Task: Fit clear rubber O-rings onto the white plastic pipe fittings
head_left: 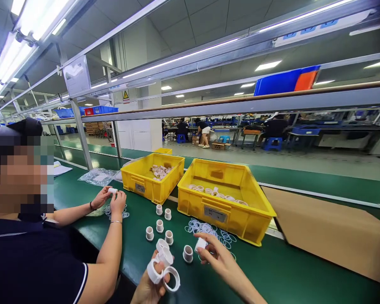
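My left hand (152,283) is closed around several white plastic rings (155,271) at the bottom middle. In my right hand (218,255), a small white plastic fitting (200,245) is pinched between the thumb and fingers, just above the bench. Beside it a white flanged fitting (188,254) stands upright on the green surface. Several more such fittings (159,226) stand in a loose group farther back. Thin pale sealing rings (205,230) lie in a spread pile behind my right hand, partly hidden by it.
Two yellow bins stand behind: the right bin (193,205) holds white rings, the left bin (152,190) small white parts. At left a co-worker (38,257) holds a white part (112,191) above another ring pile. A brown cardboard sheet (332,228) lies at right.
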A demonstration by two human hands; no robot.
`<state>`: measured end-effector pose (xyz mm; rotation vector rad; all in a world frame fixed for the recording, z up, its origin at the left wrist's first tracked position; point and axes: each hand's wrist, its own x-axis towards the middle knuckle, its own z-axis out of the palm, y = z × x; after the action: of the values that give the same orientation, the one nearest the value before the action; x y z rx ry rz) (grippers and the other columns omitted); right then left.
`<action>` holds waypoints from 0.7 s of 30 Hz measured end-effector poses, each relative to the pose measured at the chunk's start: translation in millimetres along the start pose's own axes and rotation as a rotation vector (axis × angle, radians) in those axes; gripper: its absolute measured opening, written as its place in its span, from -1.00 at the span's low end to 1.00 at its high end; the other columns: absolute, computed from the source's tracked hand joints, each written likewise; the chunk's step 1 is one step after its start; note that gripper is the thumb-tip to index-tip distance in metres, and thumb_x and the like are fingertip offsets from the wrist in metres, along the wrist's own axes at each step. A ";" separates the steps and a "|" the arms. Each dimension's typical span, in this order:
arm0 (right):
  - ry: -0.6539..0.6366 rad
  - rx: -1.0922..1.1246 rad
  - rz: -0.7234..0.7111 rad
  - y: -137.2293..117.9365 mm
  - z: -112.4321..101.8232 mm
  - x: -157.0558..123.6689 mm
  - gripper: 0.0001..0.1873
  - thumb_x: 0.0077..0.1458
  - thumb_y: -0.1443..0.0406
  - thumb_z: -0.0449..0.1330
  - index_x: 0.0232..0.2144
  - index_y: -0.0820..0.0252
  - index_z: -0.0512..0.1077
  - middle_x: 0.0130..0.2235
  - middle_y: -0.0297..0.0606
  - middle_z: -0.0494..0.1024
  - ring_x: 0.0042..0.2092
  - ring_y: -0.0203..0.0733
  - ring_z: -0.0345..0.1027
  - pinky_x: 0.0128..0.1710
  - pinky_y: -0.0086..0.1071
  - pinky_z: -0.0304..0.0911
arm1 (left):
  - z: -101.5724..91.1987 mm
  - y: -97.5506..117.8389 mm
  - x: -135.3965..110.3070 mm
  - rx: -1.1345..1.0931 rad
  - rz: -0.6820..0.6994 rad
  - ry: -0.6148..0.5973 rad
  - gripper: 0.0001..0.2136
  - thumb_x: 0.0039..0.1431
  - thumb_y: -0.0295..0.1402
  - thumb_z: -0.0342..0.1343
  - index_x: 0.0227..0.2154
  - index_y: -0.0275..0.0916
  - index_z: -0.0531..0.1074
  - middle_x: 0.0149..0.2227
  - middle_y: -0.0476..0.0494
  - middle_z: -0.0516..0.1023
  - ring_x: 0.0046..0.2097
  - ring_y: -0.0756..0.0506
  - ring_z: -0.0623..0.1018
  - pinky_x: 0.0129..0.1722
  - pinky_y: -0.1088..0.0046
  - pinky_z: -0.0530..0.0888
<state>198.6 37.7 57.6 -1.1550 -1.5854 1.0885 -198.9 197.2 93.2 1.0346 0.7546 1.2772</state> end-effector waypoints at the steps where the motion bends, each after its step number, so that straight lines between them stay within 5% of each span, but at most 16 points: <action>1: 0.004 -0.113 -0.048 4.8 2.5 2.0 -0.61 0.19 0.01 0.15 -0.01 0.03 0.36 -0.15 -0.28 0.42 -0.26 -0.15 0.39 -0.19 -0.21 0.38 | -0.1 0.6 0.1 0.007 0.050 0.041 -0.62 0.10 -0.03 0.22 -0.03 0.12 0.34 -0.22 -0.10 0.50 -0.07 -0.23 0.55 -0.50 0.39 0.45; 6: 0.078 -0.376 -0.247 25.0 20.7 10.1 -0.87 0.24 0.17 0.12 -0.29 0.08 0.34 -0.16 -0.24 0.47 -0.13 -0.11 0.37 -0.07 -0.22 0.33 | 1.3 1.9 -3.4 0.063 0.202 0.175 -0.44 -0.01 0.13 0.19 0.05 0.15 0.26 -0.12 -0.13 0.49 0.07 -0.28 0.49 -0.47 0.35 0.50; 13: -0.080 -0.676 -0.264 32.9 34.8 -3.7 -0.87 0.22 0.30 0.09 -0.19 0.04 0.41 -0.05 -0.19 0.44 -0.07 -0.06 0.42 -0.07 -0.19 0.38 | 11.9 8.0 -11.7 0.146 0.157 0.195 -0.52 0.11 -0.01 0.09 0.12 0.39 0.19 -0.19 -0.03 0.50 0.07 -0.38 0.50 -0.44 0.16 0.53; 17: -0.181 -0.771 -0.203 23.2 22.6 -23.4 -0.88 0.19 0.30 0.11 -0.23 0.02 0.43 -0.12 -0.24 0.48 -0.12 -0.08 0.46 -0.14 -0.26 0.40 | 16.0 12.0 -15.1 0.172 0.107 0.172 -0.50 0.10 -0.14 0.14 0.11 0.40 0.22 -0.20 -0.03 0.51 0.03 -0.37 0.52 -0.41 0.14 0.52; 21: -0.217 -0.829 -0.154 27.5 -12.2 -43.5 -0.87 0.18 0.24 0.12 -0.26 -0.01 0.47 -0.11 -0.23 0.52 -0.16 -0.08 0.50 -0.19 -0.28 0.43 | 19.3 12.9 -16.1 0.172 0.086 0.140 -0.51 0.06 -0.20 0.20 0.07 0.29 0.29 -0.17 -0.02 0.51 -0.02 -0.29 0.53 -0.38 0.22 0.53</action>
<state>224.4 2.5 27.8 -1.4219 -2.3632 0.4454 -189.2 177.5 110.8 1.1344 0.9490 1.3869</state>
